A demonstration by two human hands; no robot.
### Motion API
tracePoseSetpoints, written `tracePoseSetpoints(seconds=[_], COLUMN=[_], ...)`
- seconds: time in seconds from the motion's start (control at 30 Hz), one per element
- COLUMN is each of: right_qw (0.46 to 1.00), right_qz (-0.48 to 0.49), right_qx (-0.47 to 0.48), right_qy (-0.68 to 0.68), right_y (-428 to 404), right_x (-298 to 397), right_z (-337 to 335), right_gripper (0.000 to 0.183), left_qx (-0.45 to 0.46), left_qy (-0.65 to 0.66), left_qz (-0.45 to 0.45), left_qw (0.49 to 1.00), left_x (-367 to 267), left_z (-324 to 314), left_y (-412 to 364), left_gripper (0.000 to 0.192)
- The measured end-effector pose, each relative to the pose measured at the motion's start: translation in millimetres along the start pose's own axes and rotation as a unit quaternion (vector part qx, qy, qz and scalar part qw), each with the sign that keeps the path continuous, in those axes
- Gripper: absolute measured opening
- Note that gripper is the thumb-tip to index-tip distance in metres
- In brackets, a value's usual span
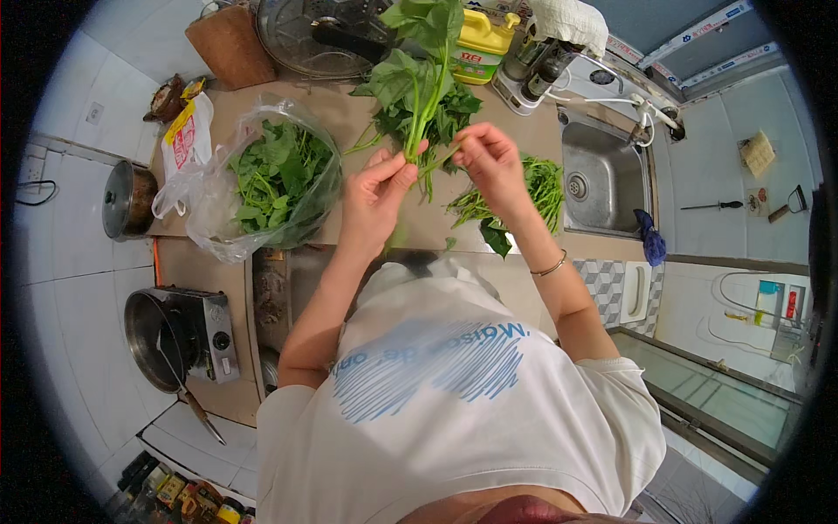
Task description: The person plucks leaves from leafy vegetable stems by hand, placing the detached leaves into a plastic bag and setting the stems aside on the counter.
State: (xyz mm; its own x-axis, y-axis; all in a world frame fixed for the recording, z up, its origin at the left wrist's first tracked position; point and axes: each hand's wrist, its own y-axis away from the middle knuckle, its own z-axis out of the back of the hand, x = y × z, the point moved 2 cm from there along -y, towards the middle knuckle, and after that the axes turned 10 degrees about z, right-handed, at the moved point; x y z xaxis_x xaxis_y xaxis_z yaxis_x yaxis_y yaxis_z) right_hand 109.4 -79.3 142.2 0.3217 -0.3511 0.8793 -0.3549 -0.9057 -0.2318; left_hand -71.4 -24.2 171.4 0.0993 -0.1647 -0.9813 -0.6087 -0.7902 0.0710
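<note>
My left hand [380, 193] pinches the lower stems of a bunch of leafy greens [422, 78], whose broad leaves point away from me. Between the fingertips of my right hand [491, 160] is a thin green strip or stem [442, 160], which reaches toward the base of the bunch. A pile of dark leafy greens [452, 108] lies on the counter behind my hands. Cut or broken stems [540, 193] are heaped under and beside my right wrist, near the sink. Left of my left hand, a clear plastic bag [327, 190] holds more loose greens [281, 170].
At the right is a steel sink [605, 177] with a blue cloth [649, 237] on its edge. A yellow detergent jug [484, 42], a pan lid [288, 39] and a wooden board [230, 46] stand at the back. Left are a lidded pot [129, 200] and a wok [154, 340] on a stove.
</note>
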Motion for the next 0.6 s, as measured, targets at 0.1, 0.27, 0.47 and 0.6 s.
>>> tracePoseSetpoints(seconds=[0.1, 0.27, 0.47, 0.6], right_qw=[0.996, 0.979, 0.923, 0.704], right_qz=[0.04, 0.1, 0.206, 0.409], right_qx=[-0.055, -0.146, -0.042, 0.232], right_qy=[-0.05, -0.105, 0.322, 0.532], right_y=[-10.2, -19.3, -18.4, -18.6], right_x=[14.8, 58.2, 83.3, 83.1], right_z=[32.2, 66.4, 22.8, -43.7], right_gripper=[0.01, 0.01, 0.01, 0.019], left_qx=[0.005, -0.051, -0.142, -0.161], left_qy=[0.0, -0.16, -0.41, -0.487], left_qz=[0.019, -0.112, -0.261, -0.308], left_qw=[1.0, 0.979, 0.862, 0.802], left_x=[-0.9, 2.0, -18.4, -20.1], left_z=[2.7, 8.1, -1.8, -7.0], left_y=[2.1, -0.6, 4.0, 4.1], left_gripper=[0.03, 0.022, 0.022, 0.026])
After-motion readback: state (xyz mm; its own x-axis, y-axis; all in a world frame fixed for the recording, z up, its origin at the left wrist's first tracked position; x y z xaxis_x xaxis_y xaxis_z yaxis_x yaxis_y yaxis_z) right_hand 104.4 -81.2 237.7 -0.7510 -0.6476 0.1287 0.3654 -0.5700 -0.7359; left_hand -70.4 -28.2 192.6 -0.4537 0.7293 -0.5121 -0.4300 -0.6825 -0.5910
